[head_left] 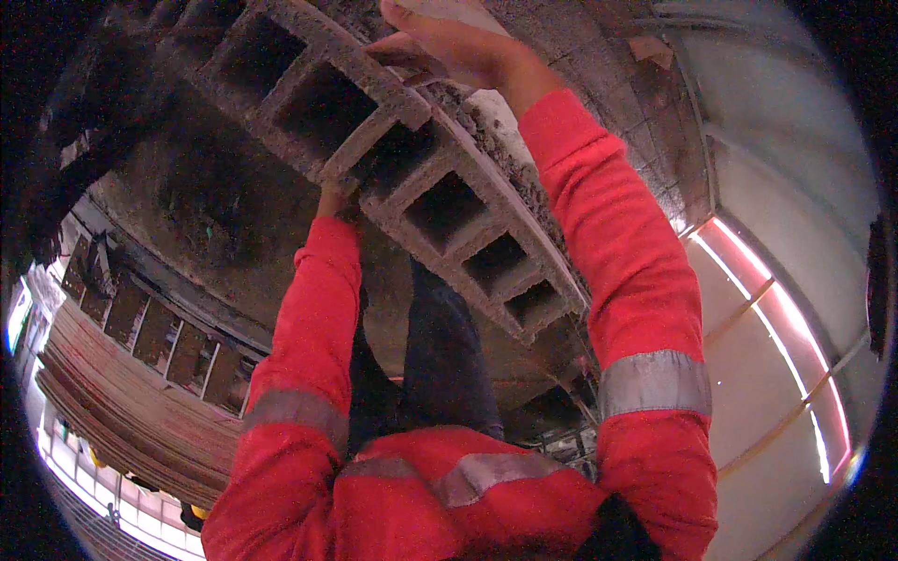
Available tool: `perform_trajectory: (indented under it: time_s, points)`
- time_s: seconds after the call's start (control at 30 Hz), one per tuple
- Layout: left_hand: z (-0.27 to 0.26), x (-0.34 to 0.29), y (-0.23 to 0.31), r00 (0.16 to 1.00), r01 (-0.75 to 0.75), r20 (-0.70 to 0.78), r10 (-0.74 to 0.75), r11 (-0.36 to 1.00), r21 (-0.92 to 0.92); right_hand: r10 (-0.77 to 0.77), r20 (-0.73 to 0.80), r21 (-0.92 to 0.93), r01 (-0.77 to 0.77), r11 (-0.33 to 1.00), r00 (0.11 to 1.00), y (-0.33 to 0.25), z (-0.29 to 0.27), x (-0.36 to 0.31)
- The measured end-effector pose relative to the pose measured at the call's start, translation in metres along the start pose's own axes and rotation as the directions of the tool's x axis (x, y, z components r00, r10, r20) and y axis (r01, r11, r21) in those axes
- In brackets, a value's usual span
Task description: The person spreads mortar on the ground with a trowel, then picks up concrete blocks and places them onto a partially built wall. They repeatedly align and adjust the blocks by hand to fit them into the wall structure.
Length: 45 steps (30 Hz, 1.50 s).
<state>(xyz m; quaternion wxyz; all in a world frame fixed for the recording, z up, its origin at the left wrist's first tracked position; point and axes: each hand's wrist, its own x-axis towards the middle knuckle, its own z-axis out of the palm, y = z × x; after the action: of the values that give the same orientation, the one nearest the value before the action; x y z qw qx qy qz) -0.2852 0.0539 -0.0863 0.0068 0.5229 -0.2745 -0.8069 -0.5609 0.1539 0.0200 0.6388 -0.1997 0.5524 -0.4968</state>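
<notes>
A row of grey hollow concrete blocks [412, 117] runs diagonally from the upper left to the middle right, their square openings facing me. My left hand [334, 200] meets the lower edge of the row, close to where two blocks join; its fingers are hidden behind the concrete. Over the upper far side of the row is my right hand [458, 51]. Its fingers stretch out to the left, partly cut off by the top of the picture, and nothing shows in them. Whether its lower fingers touch the block I cannot tell.
Rough grey rubble or mortar [486, 122] lies along the far side of the row. At lower left is a stack of brown boards [131, 383] beside a slotted frame [168, 341]. A pale wall [767, 374] with bright gaps stands at right. My legs [444, 346] are below the blocks.
</notes>
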Motion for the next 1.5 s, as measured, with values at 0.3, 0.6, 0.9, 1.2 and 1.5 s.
perform_trajectory:
  time_s: [0.3,0.6,0.9,1.2,1.5]
  points:
    - [-0.014,0.001,-0.010,1.000,0.020,-0.019,-0.019,1.000,0.020,0.048,0.095,0.004,-0.049,0.999,0.994,-0.033,0.005,-0.028]
    - [-0.015,0.007,-0.013,1.000,0.007,-0.024,-0.007,1.000,-0.008,0.107,0.088,-0.077,-0.100,0.992,0.990,-0.059,0.013,-0.038]
    - [0.012,0.022,-0.005,0.998,-0.040,0.044,0.042,0.997,-0.064,0.097,-0.144,-0.020,-0.101,0.995,0.985,-0.012,0.013,-0.018]
    - [-0.071,-0.016,0.034,0.948,-0.255,0.133,0.288,0.941,-0.222,-0.665,-0.511,-0.442,0.497,0.747,0.545,-0.048,0.210,-0.033]
    - [-0.308,-0.138,0.070,0.958,-0.283,0.022,0.284,0.958,-0.055,-0.805,-0.557,-0.727,0.350,0.591,0.203,0.019,0.187,0.039]
